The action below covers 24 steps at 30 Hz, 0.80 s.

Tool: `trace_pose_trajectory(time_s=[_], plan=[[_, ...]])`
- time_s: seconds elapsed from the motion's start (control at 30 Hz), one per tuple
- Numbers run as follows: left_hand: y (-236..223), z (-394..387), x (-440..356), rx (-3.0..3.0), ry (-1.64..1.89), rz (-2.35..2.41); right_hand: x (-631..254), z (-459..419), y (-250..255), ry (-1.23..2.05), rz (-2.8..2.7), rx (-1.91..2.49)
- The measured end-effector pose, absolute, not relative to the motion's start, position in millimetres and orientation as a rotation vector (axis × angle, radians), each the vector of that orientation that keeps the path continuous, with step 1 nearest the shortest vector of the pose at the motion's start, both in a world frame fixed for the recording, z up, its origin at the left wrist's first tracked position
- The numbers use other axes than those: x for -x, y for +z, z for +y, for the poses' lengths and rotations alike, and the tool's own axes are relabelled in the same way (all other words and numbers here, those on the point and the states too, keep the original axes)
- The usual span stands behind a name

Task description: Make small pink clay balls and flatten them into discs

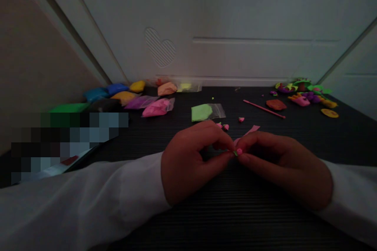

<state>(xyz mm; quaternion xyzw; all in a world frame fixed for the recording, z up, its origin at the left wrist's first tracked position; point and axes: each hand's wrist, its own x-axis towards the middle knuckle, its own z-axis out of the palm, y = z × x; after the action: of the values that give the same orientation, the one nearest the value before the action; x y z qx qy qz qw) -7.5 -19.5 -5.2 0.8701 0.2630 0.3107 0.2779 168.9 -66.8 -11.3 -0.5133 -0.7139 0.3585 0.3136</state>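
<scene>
The left hand (191,160) has thumb and forefinger drawn narrow, their tips meeting on a tiny green leaf (235,153). The right hand (282,164) pinches a small pink bud (239,151) between thumb and forefinger, close against the leaf. Bud and leaf are thus between the two sets of fingertips, low over the black table (235,223), the hands almost touching. Both wrists come out of white sleeves (141,182). A flat pink strip (253,128) slants out behind the right fingers, its lower end partly hidden by them

Just beyond the left knuckles lie two more buds (226,127), one partly covered by the hand, and a third, the loose bud (241,119), sits a little farther right. Behind them is a bag of light green clay (202,113). To the right, a pink stick (263,109) lies aslant, with a red lump (276,104) just beside it and a yellow disc (330,113) farther out. Near the disc is a heap of coloured clay shapes (300,100)

On the left, clay bags crowd together: pink (155,108), purple (137,102), orange (121,97), blue (117,88), green (69,108) and others. Nearer the left sleeve is a pixelated patch (73,145), its contents unreadable. At the back stands a white panel (229,15) with a striped heart (161,49)
</scene>
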Motion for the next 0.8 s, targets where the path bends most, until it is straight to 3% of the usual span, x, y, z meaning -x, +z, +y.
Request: trace_pose_trajectory(time_s=[0.8], plan=[[-8.3, -21.3, 5.5, -2.303, 0.841, 0.78, -171.7, -65.0, -13.6, 1.173, -1.686, 1.306]])
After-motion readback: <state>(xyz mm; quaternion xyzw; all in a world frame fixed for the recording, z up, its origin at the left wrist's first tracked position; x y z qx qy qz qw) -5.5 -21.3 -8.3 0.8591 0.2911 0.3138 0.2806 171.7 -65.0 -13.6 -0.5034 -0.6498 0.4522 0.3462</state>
